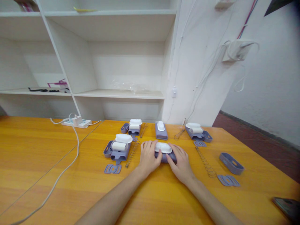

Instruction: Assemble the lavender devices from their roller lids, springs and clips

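In front of me on the table lies a purple-grey plastic case (172,157) with a white oval piece (163,147), bumpy on its upper face, on top. My left hand (150,157) grips its left end, and my right hand (180,161) grips its right end, thumbs at the near side. The fingers partly hide both pieces. Close to my left hand lies a coil spring (132,153). To the right of my right hand are another long spring (206,163), a purple-grey oval frame (231,163) and flat purple-grey cut-out plates (228,180).
Similar part sets stand at left (120,150), back left (134,127) and back right (195,131). A case with a white top (161,130) stands behind my hands. A power strip (77,122) trails a white cable (76,156) leftward. A phone (287,206) lies at the right edge.
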Demonstrator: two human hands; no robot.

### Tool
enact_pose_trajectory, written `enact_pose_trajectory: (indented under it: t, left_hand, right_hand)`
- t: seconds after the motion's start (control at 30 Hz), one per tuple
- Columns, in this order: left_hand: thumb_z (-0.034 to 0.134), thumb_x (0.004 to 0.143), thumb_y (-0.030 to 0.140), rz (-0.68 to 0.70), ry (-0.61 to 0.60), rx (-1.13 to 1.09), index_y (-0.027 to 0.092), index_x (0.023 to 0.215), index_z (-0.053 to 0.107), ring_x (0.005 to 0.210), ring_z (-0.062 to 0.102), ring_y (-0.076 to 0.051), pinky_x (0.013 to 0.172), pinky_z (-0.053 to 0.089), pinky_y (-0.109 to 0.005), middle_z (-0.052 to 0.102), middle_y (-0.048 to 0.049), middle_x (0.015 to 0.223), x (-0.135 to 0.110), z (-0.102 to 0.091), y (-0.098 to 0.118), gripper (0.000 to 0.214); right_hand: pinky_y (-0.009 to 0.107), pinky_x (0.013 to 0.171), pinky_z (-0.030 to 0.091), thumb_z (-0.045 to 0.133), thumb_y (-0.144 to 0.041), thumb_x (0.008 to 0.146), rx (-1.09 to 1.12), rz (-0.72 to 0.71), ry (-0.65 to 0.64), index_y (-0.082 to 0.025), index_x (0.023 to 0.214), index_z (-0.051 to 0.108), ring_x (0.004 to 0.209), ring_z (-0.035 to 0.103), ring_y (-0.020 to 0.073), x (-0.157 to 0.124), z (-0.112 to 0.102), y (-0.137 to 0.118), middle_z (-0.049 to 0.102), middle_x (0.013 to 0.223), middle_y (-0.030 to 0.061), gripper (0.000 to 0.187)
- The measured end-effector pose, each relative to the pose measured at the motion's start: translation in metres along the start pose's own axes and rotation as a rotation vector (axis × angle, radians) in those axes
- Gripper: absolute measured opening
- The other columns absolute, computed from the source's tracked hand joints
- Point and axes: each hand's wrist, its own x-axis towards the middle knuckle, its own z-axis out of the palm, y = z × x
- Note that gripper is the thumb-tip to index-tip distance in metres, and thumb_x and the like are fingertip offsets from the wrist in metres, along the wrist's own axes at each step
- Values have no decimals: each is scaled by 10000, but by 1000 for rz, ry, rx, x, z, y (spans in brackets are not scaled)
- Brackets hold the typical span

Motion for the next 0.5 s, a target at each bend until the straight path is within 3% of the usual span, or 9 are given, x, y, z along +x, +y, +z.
enact_pose_trajectory:
  t: [0.33,0.5]
  left_hand:
    - [539,752,274,4,54,4,189,1137,478,978,514,-252,943,314,-477,580,-89,1031,-2,3,-2,400]
    - [551,720,265,-13,66,8,182,1134,471,977,521,-266,926,327,-481,585,-100,1021,-2,4,0,429]
  right_hand:
    - [396,909,384,497,-403,829,141,118,7,-249,1143,541,1077,497,218,8,5,6,588,1121,57,352]
    - [398,892,394,533,-395,804,190,108,14,-242,1091,564,1043,509,223,10,2,6,598,1078,61,327]
